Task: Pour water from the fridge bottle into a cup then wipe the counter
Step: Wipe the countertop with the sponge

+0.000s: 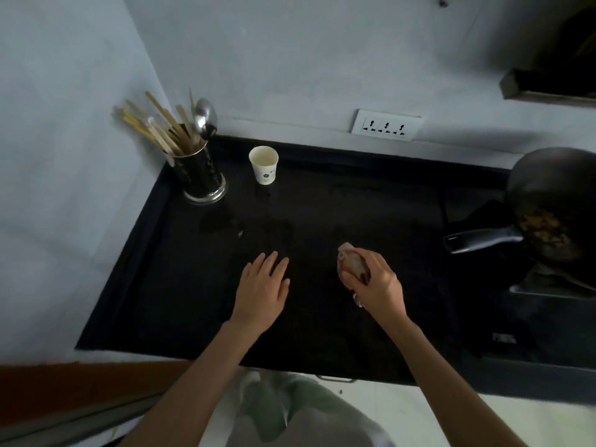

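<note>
Fingers [371,264] of right hand [375,282] closed around crumpled pale cloth [351,261] on black stone counter [180,285], cloth mostly hidden; left hand [261,287] flat, fingers spread. White paper cup [263,164] upright near back wall, contents unclear. Steel holder [201,175] holds wooden sticks, spoon.

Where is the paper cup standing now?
The paper cup stands upright at the back left of the black counter, just right of the utensil holder, apart from both hands.

I see a black counter [193,301], a white cup [263,165] with a dark flower print far left, a pale pinkish cloth [351,264], and a dark pan [554,204] right.
</note>
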Tool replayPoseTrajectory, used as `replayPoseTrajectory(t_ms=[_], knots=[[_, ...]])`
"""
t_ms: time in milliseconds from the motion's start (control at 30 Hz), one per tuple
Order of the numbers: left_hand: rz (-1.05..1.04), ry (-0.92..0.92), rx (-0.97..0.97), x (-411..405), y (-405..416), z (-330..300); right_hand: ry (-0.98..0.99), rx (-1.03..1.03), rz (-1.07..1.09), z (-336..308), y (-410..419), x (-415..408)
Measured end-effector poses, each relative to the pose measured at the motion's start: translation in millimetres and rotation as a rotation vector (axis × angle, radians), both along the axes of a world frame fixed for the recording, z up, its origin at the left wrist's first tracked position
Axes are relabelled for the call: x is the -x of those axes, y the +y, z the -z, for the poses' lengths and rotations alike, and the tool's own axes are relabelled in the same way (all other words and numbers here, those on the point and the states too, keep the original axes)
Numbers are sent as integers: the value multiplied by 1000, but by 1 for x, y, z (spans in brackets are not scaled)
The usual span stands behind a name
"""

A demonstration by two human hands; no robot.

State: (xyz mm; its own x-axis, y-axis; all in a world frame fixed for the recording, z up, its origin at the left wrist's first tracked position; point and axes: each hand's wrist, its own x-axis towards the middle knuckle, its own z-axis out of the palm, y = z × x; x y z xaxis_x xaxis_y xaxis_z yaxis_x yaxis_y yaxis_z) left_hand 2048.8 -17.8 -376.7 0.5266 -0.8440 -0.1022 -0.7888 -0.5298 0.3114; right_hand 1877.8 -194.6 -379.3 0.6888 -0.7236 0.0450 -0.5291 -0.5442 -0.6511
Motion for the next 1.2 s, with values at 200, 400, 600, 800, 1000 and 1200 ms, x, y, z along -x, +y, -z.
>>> replayPoseTrajectory(t_ms=[200,400,600,800,1000,1200], knots=[[161,0,34,-53,-23,6,70,43,163,-6,-14,-34],[249,-38,26,-94,-49,3,116,27,300,-12,-56,-79],[288,-88,10,-128,-80,6,116,16,357,-5,-107,-122],[279,-104,21,-143,-103,19,100,17,331,7,-151,-164],[254,-79,12,-145,-119,29,180,-60,258,23,-173,-194],[252,-66,1,-142,-124,30,290,-101,194,27,-174,-195]])
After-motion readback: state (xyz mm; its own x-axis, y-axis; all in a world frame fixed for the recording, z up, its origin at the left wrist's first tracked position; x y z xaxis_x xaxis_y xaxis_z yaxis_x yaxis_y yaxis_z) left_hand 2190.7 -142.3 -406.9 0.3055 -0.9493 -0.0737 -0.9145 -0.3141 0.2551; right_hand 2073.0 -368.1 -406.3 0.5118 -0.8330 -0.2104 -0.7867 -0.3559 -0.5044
